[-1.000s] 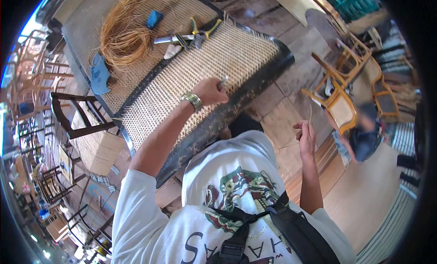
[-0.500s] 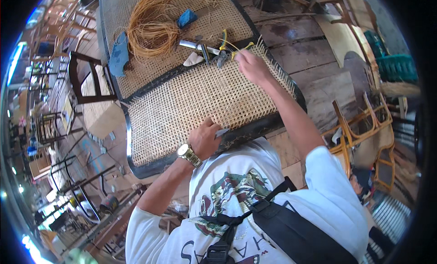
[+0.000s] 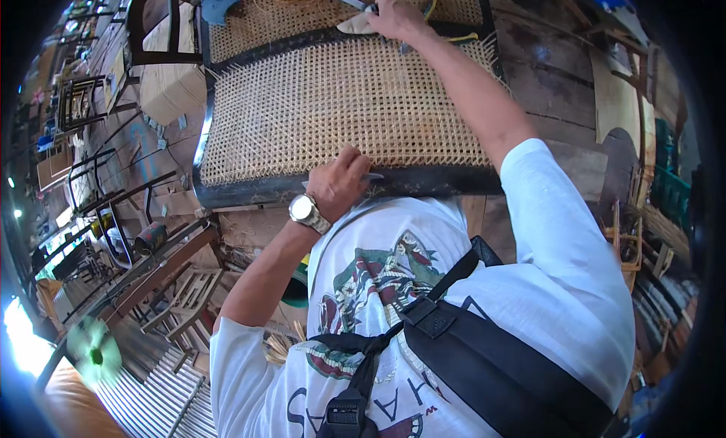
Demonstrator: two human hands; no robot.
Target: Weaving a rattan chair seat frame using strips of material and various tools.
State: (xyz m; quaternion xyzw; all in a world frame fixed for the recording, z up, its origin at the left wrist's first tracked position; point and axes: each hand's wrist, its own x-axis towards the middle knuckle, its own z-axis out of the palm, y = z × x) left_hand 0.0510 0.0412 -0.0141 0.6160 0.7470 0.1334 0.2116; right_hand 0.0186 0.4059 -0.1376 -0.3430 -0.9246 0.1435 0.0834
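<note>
Left hand [image 3: 338, 187]: fingers clamped on a thin grey blade [image 3: 371, 176], at the black frame [image 3: 261, 191]'s near edge.
Right hand [image 3: 399, 19]: fingers over a flat metal bar [image 3: 352, 1], near the frame's far end; whether clamped, cannot tell.
Blade handling: probably light, stiff, sharp; best pinched by its flat faces.
Bar handling: likely rigid, slick; best gripped around its middle.
Cane webbing [image 3: 325, 105]: looks springy, strands probably split easily; the frame's edges should give firmer hold.
</note>
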